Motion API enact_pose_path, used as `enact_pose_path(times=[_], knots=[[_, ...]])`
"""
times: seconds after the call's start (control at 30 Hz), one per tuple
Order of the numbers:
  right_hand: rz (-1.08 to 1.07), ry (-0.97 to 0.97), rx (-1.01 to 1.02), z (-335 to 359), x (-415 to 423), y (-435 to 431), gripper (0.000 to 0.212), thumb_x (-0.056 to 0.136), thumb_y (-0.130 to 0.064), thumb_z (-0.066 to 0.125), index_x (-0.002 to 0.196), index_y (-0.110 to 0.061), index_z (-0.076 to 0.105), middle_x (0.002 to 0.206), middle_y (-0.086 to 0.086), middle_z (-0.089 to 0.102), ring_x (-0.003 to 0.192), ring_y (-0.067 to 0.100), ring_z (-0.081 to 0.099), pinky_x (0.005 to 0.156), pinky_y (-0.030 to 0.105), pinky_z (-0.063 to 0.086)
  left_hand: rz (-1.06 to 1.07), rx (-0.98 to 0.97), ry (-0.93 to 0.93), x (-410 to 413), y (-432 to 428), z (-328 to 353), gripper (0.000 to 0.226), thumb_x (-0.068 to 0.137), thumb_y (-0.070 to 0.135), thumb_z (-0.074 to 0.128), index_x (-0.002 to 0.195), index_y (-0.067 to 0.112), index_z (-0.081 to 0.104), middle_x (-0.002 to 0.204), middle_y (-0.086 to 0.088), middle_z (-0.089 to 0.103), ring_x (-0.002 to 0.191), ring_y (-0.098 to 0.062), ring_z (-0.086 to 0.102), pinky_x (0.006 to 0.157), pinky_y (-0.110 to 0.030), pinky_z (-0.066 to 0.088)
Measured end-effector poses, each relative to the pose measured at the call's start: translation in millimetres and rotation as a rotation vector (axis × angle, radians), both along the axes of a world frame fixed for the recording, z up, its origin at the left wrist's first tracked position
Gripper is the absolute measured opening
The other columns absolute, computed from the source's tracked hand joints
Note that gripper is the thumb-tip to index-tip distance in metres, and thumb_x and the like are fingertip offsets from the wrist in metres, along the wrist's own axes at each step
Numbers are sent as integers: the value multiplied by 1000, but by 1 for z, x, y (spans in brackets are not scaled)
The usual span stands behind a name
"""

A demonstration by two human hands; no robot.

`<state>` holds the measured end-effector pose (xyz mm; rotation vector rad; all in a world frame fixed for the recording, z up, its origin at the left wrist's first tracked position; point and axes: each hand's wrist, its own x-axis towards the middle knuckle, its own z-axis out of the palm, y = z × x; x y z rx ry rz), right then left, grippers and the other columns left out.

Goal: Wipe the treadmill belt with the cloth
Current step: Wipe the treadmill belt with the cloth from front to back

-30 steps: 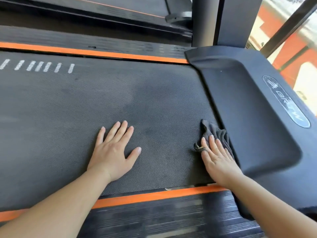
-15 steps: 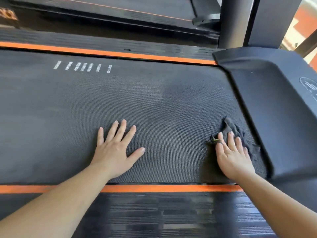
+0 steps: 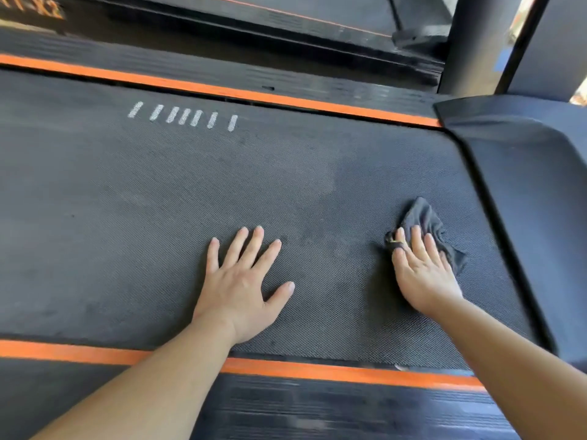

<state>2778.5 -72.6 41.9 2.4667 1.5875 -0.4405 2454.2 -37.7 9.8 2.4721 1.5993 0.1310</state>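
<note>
1. Two grips down on the belt (image 3: 158,192), bare forearms reaching in over the near edge.
2. Left grip (image 3: 241,287): wide, fingers straight and spread, palm flat on the belt near its middle, holding nothing.
3. Right grip (image 3: 422,274): fingers straight and close together, pressing the cloth (image 3: 422,217) onto the belt rather than curling round it, with a narrow fold of cloth crossing the forefinger.
4. Cloth: dark grey and crumpled, on the right part of the belt, partly under the right fingers, its far corner sticking out past the fingertips; near the cover (image 3: 533,192) but apart from it.
5. Grips well apart, bare belt between them.
6. Belt: dark and finely textured, with a row of short white marks (image 3: 184,117) toward the far side, left of both grips, and a paler dull patch beyond the gap between the grips.
7. Orange stripes along the near edge (image 3: 317,371) and the far edge (image 3: 222,90) of the belt, with black ribbed rails outside them.
8. Dark post (image 3: 470,42) rising behind the cover at top right; more dark equipment beyond, blurred.
</note>
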Motion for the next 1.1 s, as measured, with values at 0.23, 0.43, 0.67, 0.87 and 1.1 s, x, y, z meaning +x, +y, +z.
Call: enact_pose_path(times=[0.23, 0.43, 0.67, 0.87, 1.1], knots=[[625, 174, 110, -3, -103, -51, 67, 105, -53, -3, 164, -32, 19, 172, -10, 4, 159, 17, -4, 128, 36, 0, 1, 19, -20, 0, 0, 0, 79, 92, 78, 27, 161, 37, 29, 173, 2, 13, 159, -21, 4, 124, -62, 4], [420, 69, 29, 7, -15, -7, 79, 93, -65, -18, 163, -31, -3, 168, -11, -14, 157, 9, -12, 124, 24, -13, 6, 14, -32, -2, 0, 0, 85, 92, 80, 20, 163, 35, 19, 173, 5, 5, 159, -18, -5, 125, -60, -3], [519, 198, 77, -1, -101, -48, 67, 102, -54, -4, 164, -35, 10, 171, -15, -7, 157, 9, -16, 128, 35, -6, 8, 31, -34, -1, 0, -2, 85, 91, 79, 23, 163, 32, 25, 173, 3, 11, 159, -20, 2, 124, -61, 1], [554, 88, -23, 11, -27, -37, 73, 94, -67, -18, 161, -40, -2, 167, -20, -11, 157, 4, -8, 124, 25, -11, 0, 24, -40, -3, 0, -1, 84, 92, 77, 20, 163, 34, 20, 173, 4, 7, 159, -20, -1, 124, -61, -1], [501, 28, 112, -2, -93, -69, 64, 106, -42, 14, 157, -15, 40, 167, 10, 29, 155, 26, 27, 125, 45, 17, 10, 41, -53, -2, -1, -3, 82, 92, 77, 24, 161, 33, 27, 173, 3, 13, 159, -21, 5, 124, -62, 2]])
